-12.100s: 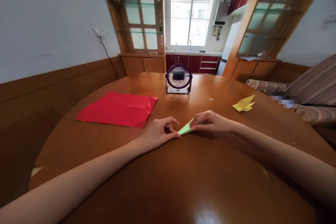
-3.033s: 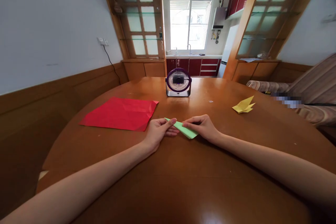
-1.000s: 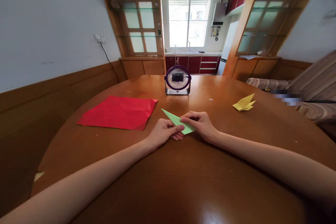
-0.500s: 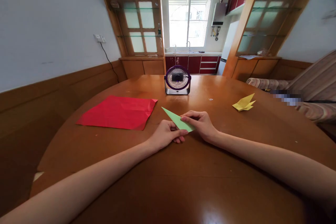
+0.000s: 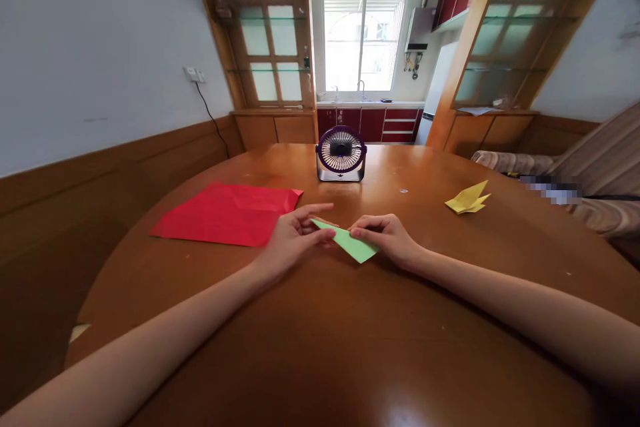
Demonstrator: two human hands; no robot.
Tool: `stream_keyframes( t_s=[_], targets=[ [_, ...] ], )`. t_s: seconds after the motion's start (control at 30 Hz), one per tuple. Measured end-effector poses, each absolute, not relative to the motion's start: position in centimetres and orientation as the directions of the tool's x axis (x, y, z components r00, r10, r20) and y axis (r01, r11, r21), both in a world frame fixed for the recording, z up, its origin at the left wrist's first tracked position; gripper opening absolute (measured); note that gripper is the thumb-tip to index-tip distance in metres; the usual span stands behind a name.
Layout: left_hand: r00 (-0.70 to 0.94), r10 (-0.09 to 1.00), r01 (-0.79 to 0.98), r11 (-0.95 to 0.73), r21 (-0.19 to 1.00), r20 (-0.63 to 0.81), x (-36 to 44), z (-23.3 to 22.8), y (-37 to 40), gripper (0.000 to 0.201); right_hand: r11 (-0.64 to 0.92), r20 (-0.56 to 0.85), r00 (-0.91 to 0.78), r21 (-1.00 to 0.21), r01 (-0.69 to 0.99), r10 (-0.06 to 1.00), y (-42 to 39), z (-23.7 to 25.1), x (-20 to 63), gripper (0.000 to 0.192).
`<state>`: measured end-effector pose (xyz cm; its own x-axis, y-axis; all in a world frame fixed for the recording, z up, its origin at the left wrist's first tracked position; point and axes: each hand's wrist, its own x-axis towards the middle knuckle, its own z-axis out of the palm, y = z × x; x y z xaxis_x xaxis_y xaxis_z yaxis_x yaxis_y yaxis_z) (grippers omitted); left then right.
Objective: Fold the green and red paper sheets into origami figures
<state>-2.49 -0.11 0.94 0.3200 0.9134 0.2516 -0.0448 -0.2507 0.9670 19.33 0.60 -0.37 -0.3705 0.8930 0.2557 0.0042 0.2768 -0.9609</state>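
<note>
Between my hands is a folded piece of light green paper (image 5: 356, 246), long and pointed, its narrow tip toward the upper left. My right hand (image 5: 384, 237) pinches its upper edge near the wide end, thumb on top. My left hand (image 5: 296, 233) has its thumb on the paper near the narrow end, with the index finger stretched out above; its other fingers are partly hidden behind the paper. A red sheet of paper (image 5: 225, 213) lies flat beyond my left hand. To the right, a folded yellow paper piece (image 5: 467, 200) with pointed flaps rests on the table.
A small purple fan (image 5: 341, 152) stands at the far side of the round wooden table (image 5: 360, 347). A striped sofa (image 5: 600, 167) is at the right. A black cord (image 5: 213, 117) hangs from a wall socket at the left.
My left hand has moved from the paper's lower edge to its narrow end, index finger extended. The green paper has turned slightly and shifted a little lower; my right hand still holds it.
</note>
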Motion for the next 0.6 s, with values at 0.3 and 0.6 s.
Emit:
stream_keyframes(
  t_s=[0.3,0.6],
  targets=[
    [0.278,0.955,0.163,-0.156,0.974,0.106,-2.6,1.4,-0.4,0.02,0.301,0.254,-0.449,-0.953,0.037,0.857,1.3,-0.8,20.0,0.021],
    [0.297,0.955,-0.002,0.006,1.0,-0.005,-2.5,-0.2,0.4,0.037,0.248,0.166,-0.47,-0.961,0.118,0.867,2.1,-0.6,20.5,0.019]
  ],
)
